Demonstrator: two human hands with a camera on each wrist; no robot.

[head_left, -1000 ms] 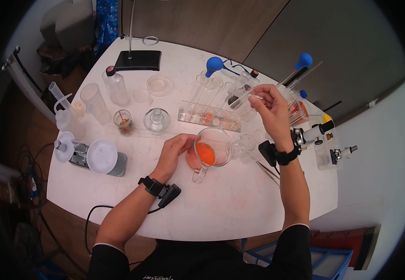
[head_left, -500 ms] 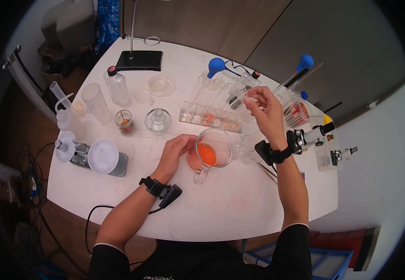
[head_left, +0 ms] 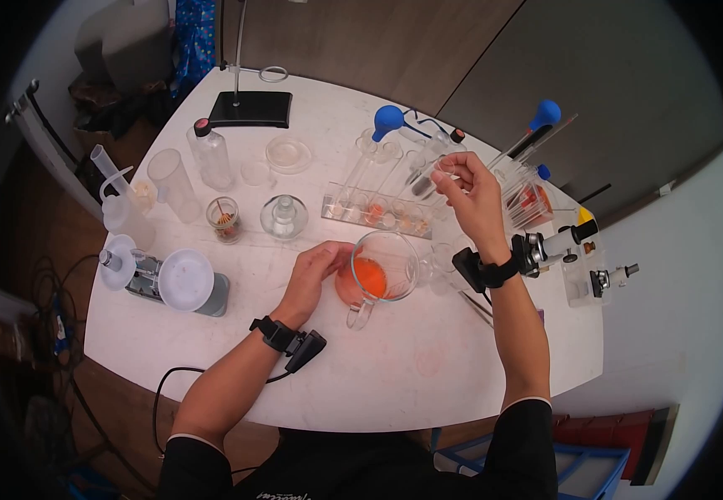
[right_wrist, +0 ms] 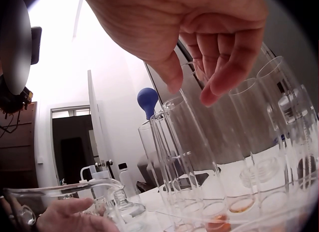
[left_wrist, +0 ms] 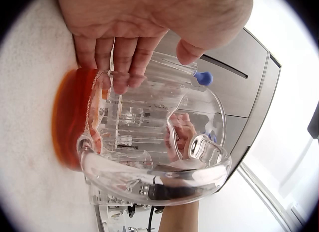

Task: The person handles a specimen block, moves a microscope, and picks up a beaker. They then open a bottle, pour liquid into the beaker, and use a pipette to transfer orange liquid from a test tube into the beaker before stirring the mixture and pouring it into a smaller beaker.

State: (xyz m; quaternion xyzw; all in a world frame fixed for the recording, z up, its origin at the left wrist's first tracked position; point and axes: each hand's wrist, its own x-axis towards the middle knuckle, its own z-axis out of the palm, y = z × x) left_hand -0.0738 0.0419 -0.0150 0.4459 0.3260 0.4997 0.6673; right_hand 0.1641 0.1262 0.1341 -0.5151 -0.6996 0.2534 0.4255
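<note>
In the head view, my left hand [head_left: 316, 271] rests its fingers against the side of a clear glass jug [head_left: 359, 315]. Orange-red liquid [left_wrist: 70, 117] fills the jug's bottom, and the handle faces me. The left wrist view shows those fingers nearly straight along the glass. My right hand [head_left: 474, 196] is above the right end of a clear test tube rack [head_left: 378, 220]. Its thumb and fingers pinch a test tube [right_wrist: 191, 71] near the rim, seen in the right wrist view. Other upright test tubes [right_wrist: 244, 117] stand around it.
A balance scale [head_left: 185, 279] stands left, near a wash bottle [head_left: 124, 218] and a plastic beaker [head_left: 170, 183]. A spirit lamp [head_left: 283, 217] and a small jar [head_left: 224, 221] sit left of the rack. Farther right are a microscope [head_left: 566, 237] and tweezers [head_left: 476, 308].
My right hand has shifted slightly left, with the test tube still at its fingertips. The left hand and jug have stayed in place.
</note>
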